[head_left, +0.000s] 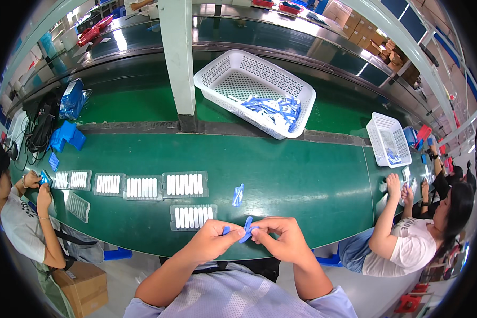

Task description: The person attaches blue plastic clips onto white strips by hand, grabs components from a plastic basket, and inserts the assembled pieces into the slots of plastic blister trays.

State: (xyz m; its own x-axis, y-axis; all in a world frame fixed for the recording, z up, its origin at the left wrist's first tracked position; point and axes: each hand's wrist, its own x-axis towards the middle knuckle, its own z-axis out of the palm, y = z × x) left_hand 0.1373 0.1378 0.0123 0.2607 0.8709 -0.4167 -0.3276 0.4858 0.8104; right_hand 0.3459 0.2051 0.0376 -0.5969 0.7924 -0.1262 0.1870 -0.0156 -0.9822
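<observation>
Close to the table's near edge, my left hand and my right hand are almost touching, thumbs and fingers pinched. Small blue plastic strips lie crossed between the fingertips. One blue end also pokes out of my left fingers; how many strips each hand holds is hard to see. Just beyond, a few blue-and-white strips lie loose on the green table. Left of them sits a clear tray with several white sticks in a row, close to my left hand.
More filled trays line up leftward. A large white basket holding blue-and-white strips stands beyond a dark ledge, beside a white post. A smaller basket is at right. Co-workers sit on both sides, their hands over the table.
</observation>
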